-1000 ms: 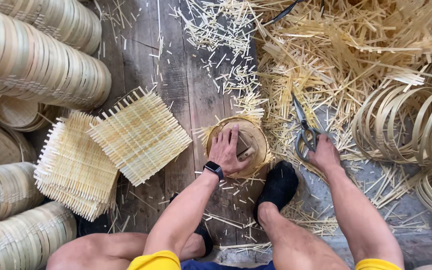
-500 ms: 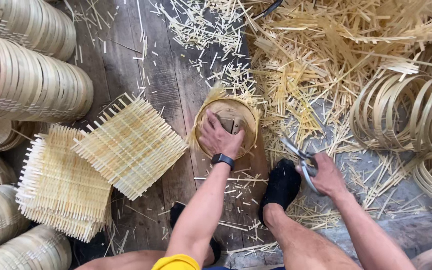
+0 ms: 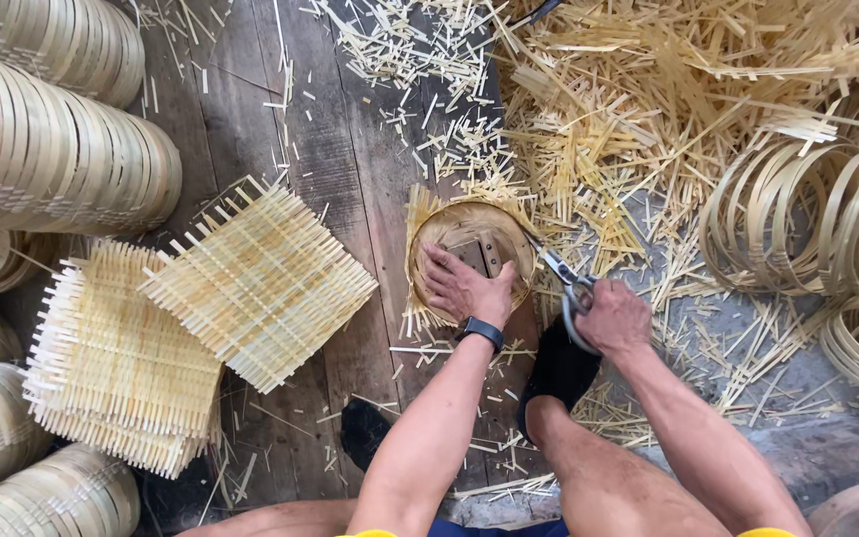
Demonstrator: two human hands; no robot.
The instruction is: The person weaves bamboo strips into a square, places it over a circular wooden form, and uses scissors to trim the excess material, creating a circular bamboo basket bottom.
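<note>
Right now I read the step as trimming: my left hand lies flat inside the round bamboo hoop, palm down and fingers spread over the woven mat pressed into it, while my right hand works the scissors at the hoop's right rim, where the slat ends stick out. The hoop sits on the dark plank floor, just ahead of my black shoe, with loose offcuts heaped beyond and to the right of it. My left grip holds nothing closed; it is an open hand bearing down on the mat. My right grip is closed around the scissor handles, blades pointing up and left toward the rim; whether the blades are parted I cannot tell. In my judgement the next cut calls for firm downward pressure and blades kept close along the rim, so the mat does not shift. Both forearms reach forward between my knees, the left nearly straight, the right angled inward. A stack of square woven mats lies to my left, empty hoops to my right.
</note>
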